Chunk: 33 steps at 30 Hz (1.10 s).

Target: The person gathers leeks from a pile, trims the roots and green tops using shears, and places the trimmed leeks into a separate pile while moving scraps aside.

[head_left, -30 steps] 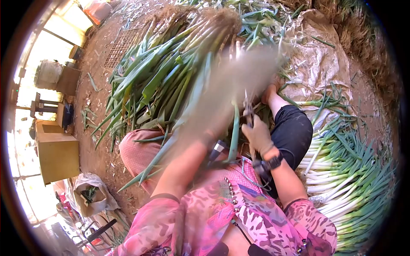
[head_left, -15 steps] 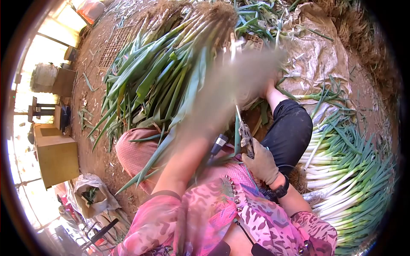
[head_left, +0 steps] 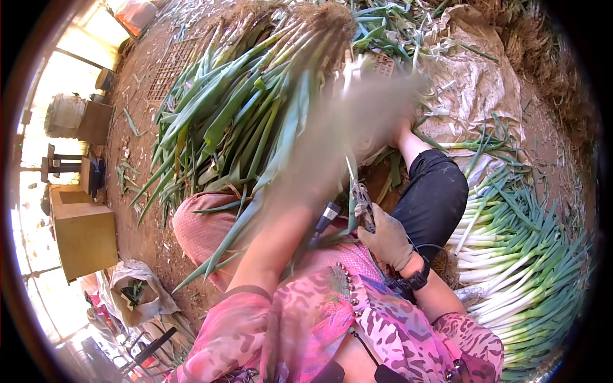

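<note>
Slender green-and-white leek stalk ahead of pink patterned shirt, long axis pointing away, middle veiled by tan blur. Tan-gloved right hand, only one visible, just beside green end, gripping grey metal nozzle tool. Left hand behind blur; hold can't be made out.

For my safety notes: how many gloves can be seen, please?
1 clearly: the glove on the right hand. The left hand is hidden by blur, so another may be there.
</note>
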{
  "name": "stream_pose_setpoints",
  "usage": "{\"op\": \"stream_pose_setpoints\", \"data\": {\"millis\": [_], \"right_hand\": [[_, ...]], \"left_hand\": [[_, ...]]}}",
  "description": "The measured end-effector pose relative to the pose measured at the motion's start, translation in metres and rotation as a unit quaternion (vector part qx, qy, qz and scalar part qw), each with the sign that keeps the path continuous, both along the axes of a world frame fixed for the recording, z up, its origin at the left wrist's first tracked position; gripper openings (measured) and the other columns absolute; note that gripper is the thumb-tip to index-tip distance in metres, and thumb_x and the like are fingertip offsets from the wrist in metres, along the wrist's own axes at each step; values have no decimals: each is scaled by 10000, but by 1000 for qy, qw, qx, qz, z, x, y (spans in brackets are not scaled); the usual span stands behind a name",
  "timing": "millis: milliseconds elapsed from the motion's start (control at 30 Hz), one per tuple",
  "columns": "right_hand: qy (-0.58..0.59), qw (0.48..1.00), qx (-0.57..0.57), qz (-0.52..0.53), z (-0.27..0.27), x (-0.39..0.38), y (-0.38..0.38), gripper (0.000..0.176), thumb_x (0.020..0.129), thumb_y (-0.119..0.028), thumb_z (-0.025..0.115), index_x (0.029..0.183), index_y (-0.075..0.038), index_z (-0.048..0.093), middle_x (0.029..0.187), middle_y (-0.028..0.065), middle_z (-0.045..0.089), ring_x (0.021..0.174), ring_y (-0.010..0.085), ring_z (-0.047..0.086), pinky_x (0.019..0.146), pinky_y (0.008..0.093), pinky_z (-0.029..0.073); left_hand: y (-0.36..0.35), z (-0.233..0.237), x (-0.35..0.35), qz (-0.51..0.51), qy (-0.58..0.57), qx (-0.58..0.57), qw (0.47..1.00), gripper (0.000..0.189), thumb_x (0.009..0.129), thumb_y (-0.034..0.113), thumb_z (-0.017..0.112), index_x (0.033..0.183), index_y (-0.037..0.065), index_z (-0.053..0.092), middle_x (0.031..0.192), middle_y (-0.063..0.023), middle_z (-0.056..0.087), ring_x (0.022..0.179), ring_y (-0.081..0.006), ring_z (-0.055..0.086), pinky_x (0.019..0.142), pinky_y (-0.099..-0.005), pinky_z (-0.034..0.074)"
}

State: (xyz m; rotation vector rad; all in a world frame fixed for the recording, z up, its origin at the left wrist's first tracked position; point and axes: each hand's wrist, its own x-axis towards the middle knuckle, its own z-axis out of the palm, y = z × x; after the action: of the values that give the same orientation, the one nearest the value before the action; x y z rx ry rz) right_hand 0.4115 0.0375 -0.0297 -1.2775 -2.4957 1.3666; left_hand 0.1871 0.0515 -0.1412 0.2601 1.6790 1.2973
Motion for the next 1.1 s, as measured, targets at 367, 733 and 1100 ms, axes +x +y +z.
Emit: {"op": "stream_pose_setpoints", "data": {"millis": [367, 733, 1100], "right_hand": [[23, 993, 36, -107, -32, -20, 45, 418, 847, -317, 667, 1074, 24, 583, 932, 302, 686, 904, 483, 660, 825, 526, 523], [-86, 990, 101, -47, -68, -120, 188, 551, 824, -408, 648, 1102, 68, 643, 1036, 318, 696, 1030, 436, 678, 926, 471, 530], [-126, 984, 128, -17, -62, -114, 181, 523, 814, -384, 658, 1111, 47, 632, 1036, 287, 712, 1007, 428, 694, 900, 476, 546]], "left_hand": [[-12, 11, 2, -104, -93, 34, 990, 370, 945, 329, 733, 1106, 1, 677, 936, -17, 691, 777, -87, 620, 695, -252, 505], [-27, 9, 23, -99, -108, 48, 988, 362, 915, 257, 782, 1111, -15, 646, 959, -45, 706, 808, -116, 661, 734, -276, 545], [-32, -17, 23, -92, -137, 44, 985, 410, 930, 306, 764, 1161, -15, 655, 965, -50, 710, 821, -120, 659, 750, -281, 544]]}}
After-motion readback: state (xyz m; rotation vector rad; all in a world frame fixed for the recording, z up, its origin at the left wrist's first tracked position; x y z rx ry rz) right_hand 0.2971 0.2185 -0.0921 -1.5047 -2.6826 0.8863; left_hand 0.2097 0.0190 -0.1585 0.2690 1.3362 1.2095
